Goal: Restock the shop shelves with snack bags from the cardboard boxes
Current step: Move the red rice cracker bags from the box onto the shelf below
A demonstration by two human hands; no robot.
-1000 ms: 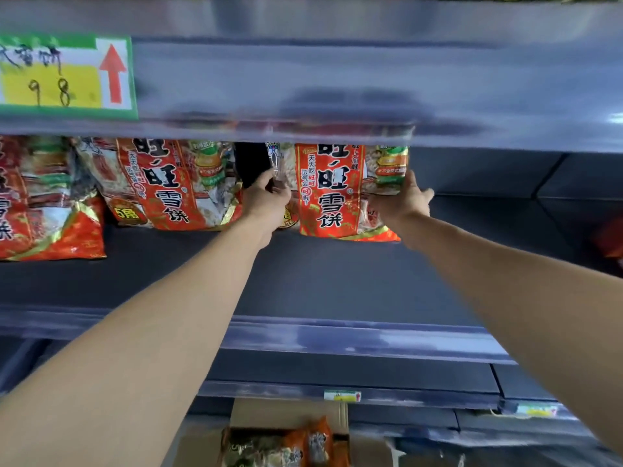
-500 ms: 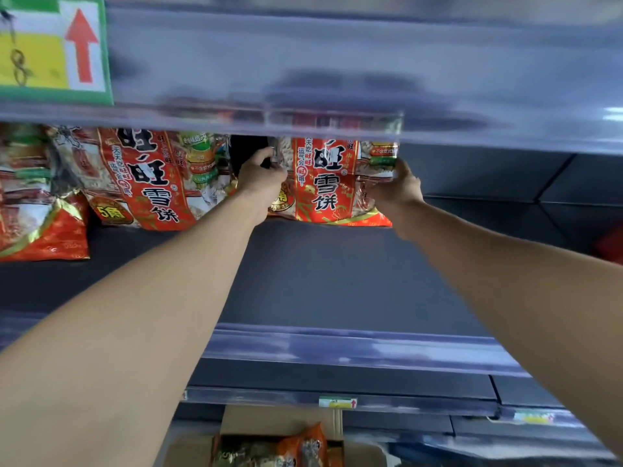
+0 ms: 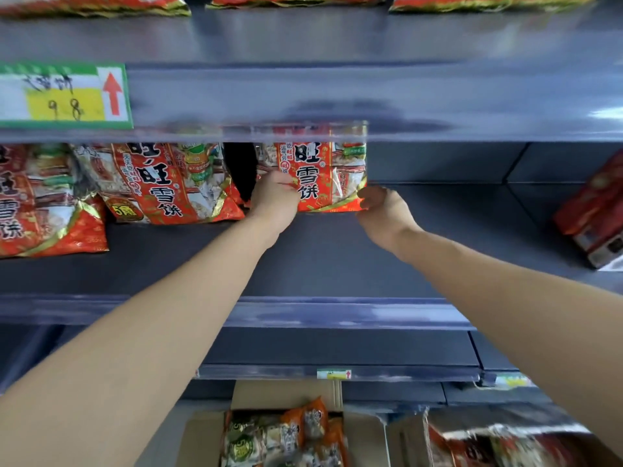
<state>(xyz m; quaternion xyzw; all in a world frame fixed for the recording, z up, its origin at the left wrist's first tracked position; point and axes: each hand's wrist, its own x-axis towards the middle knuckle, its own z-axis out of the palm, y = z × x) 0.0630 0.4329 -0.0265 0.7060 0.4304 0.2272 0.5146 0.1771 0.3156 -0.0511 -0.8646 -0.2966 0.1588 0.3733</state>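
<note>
Head view. The left hand (image 3: pixel 274 197) reaches deep into the shelf (image 3: pixel 337 261) and grips the lower left part of an upright red bag (image 3: pixel 323 173), with its fingers curled round the bag's edge and its knuckles toward the camera. The right hand (image 3: pixel 384 210) lies at the bag's lower right corner with its fingers curled and touching the foil; whether they pinch the corner cannot be told. The bag stands between the two hands at the back of the shelf, its base on the shelf floor and its top hidden behind the front lip of the shelf above. Just left of the left hand, past a dark gap, a second bag (image 3: pixel 165 183) of the same print leans to the right, and a third bag (image 3: pixel 40 210) lies farther left, nearer the front edge. Above and to the left of the left hand, a green-edged price tag (image 3: pixel 64 96) with a red arrow sits on that upper lip. Well to the right of the right hand, red packs (image 3: pixel 596 210) rest against the shelf's side. Below both forearms, an open box (image 3: pixel 364 436) holds more snack bags (image 3: pixel 279 436).
</note>
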